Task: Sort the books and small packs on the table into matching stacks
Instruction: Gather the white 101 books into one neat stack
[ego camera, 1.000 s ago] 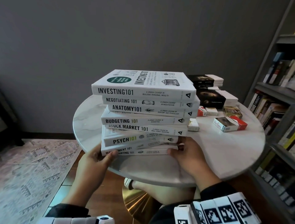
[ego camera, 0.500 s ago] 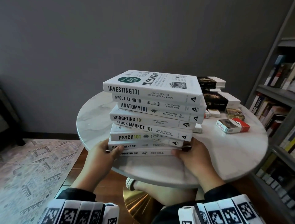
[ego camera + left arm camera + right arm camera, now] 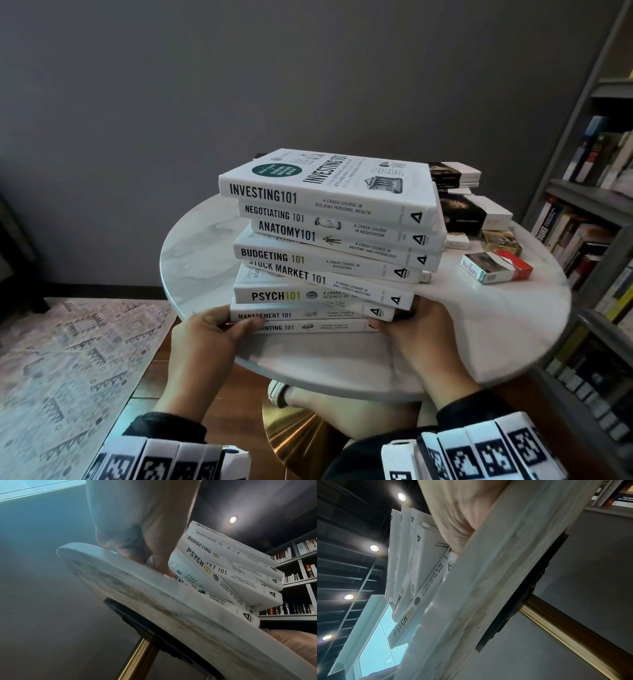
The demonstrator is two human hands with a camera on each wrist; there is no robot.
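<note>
Book stack (image 3: 329, 240) fronts small packs (image 3: 496, 265) on table (image 3: 479, 325).

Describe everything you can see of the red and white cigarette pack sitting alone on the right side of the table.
The red and white cigarette pack is a small cardboard box with red lettering on its white side, a dark picture panel on its top face and a red lid end. It lies flat on the marble table, to the right of the white book stack and nearer than the dark books and smaller packs. Nothing touches it; neither hand is near. Whether the lid is fully closed is unclear.
</note>
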